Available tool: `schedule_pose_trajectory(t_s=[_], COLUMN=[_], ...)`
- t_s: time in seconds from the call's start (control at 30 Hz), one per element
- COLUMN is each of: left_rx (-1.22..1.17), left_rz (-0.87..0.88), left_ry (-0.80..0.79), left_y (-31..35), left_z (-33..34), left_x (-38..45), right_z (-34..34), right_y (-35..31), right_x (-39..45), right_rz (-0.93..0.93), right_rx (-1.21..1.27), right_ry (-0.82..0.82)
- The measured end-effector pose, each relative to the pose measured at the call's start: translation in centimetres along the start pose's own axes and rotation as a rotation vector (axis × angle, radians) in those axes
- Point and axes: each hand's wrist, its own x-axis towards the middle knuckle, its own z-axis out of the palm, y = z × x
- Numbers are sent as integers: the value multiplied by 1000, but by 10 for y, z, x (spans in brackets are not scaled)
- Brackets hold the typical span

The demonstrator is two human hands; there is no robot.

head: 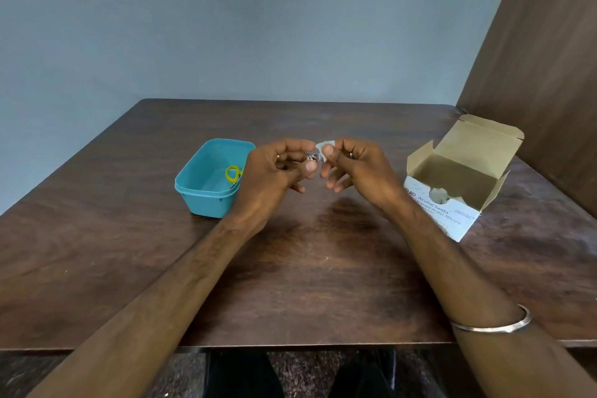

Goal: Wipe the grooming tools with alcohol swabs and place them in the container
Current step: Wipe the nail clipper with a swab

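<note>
Hands meet mid-desk: left hand (277,168) pinches a small metal tool (311,158), right hand (349,165) pinches the swab (321,147) at its tip; container (206,200) sits just left.

Dark brown wood-grain table (323,268) fills the lower half of the frame, its far edge against a wall. Left of centre, a teal tub (202,194) sits on it, open-topped. At right, a white box (452,216) printed "Alcohol Swabs" sits on it, angled, brown flaps up, well apart from the tub.
</note>
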Motion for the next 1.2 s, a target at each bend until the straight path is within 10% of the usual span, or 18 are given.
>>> schedule_pose_trajectory(t_s=[0.67, 1.2], left_rx=[-73, 606], left_rz=[42, 417], left_ry=[73, 142], left_y=[-2, 0], left_z=[-2, -4], left_x=[3, -1], right_z=[8, 3], right_y=[-3, -9], right_x=[-3, -2], right_rz=[-47, -11], right_rx=[44, 125], right_ry=[-141, 32])
